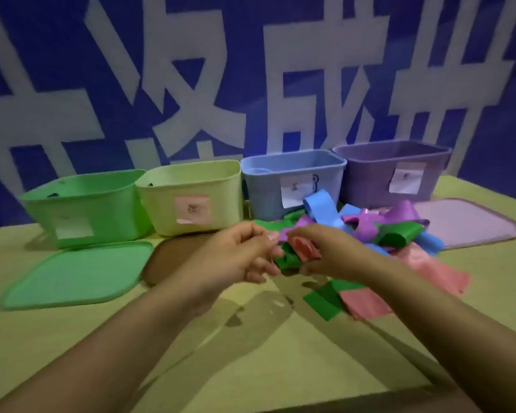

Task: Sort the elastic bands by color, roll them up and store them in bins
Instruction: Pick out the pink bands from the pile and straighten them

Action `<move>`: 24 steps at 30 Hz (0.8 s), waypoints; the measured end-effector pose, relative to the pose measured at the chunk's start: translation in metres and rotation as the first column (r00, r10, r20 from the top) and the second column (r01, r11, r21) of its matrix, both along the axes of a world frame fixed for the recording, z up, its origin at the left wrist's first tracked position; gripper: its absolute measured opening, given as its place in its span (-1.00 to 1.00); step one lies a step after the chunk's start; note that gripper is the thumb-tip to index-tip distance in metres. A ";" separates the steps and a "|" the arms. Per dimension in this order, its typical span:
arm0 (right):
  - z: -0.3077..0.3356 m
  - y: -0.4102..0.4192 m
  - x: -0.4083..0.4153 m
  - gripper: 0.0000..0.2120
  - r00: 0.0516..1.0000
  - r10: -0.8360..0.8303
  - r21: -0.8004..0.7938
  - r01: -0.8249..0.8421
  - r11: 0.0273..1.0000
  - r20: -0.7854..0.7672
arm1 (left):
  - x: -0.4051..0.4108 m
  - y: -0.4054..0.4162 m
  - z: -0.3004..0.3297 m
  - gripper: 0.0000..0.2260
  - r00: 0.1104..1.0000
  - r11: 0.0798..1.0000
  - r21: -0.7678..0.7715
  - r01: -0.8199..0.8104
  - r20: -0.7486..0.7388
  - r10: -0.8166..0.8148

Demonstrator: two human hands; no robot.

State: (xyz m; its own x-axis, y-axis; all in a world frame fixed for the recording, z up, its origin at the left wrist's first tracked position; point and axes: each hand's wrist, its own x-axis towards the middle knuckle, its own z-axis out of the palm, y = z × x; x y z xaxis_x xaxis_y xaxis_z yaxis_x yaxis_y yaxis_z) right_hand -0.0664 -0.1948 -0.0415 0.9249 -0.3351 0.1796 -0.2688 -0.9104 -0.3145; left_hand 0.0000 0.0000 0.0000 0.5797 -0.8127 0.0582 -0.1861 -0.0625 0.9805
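A tangled heap of elastic bands in blue, purple, green and pink lies on the table in front of the blue bin and purple bin. My left hand and my right hand meet at the heap's near left edge. Both pinch a green band that is partly rolled between them, and a pink band lies against my right fingers. Flat green and pink band ends trail on the table below my right wrist. The green bin and pale yellow bin stand to the left.
A green lid lies flat before the green bin. A brown lid shows behind my left hand, and a pink-purple lid rests at the right. The four bins line the back against a blue wall with white characters.
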 end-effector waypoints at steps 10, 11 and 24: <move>0.037 0.019 -0.008 -0.76 0.924 -0.297 0.092 0.282 0.955 0.240 | -0.010 0.054 0.006 -0.89 0.997 0.996 -0.049 -0.068 -0.033 0.067; 0.041 0.018 -0.009 -0.78 0.905 -0.314 0.129 0.288 0.949 0.288 | -0.010 0.054 0.008 -0.90 0.997 0.996 -0.052 -0.067 -0.036 0.066; 0.116 0.015 -0.004 -0.81 0.727 -0.088 -0.022 0.140 0.990 0.681 | 0.003 0.004 0.053 -0.86 0.934 0.967 -0.209 -0.142 0.294 0.201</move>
State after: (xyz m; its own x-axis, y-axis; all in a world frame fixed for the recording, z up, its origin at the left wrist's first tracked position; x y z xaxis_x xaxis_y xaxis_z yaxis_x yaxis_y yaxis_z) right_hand -0.0704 -0.1793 0.0746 0.5043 -0.3930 0.7689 -0.1117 -0.9126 -0.3932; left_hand 0.0030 0.0043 0.0535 0.6379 -0.6610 0.3952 -0.4855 0.0531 0.8726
